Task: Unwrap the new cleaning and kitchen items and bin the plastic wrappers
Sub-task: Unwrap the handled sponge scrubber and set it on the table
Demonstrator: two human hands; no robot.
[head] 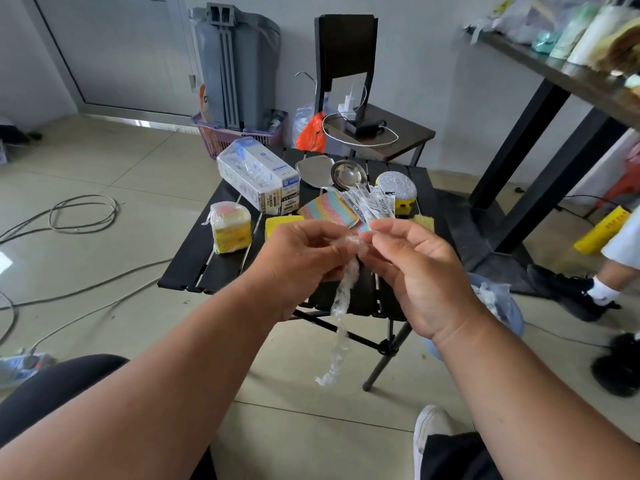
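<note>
Both hands up in front of the camera, and between them a crumpled strip of clear plastic wrapper (341, 299). The left hand (294, 261) pinches its bunched top with curled fingers, the right hand (415, 271) meets it there with fingertips closed on the same wad, and the long twisted tail hangs straight down below the wrists, in the air over the near edge of the black slatted folding table (194, 271).

Sweeping left to right across that table: a stack of yellow sponges sealed in clear film (230, 226), a clear-wrapped bundle of white and blue boxes (256, 176), a bare yellow sponge (282, 225) half hidden behind the left hand, a striped pastel knitted cloth (329, 209), and steel ladle and spatula heads (332, 173) whose handles sit in printed plastic sleeves, their lower ends lost behind the right hand. Then a silver mesh scrubber on a yellow base (396, 190).

Behind the table, a purple basket (221, 140) with a grey plastic frame standing in it. On the floor at right, a pale blue bag (502, 303), mostly covered by the right forearm, with crumpled clear plastic inside.
</note>
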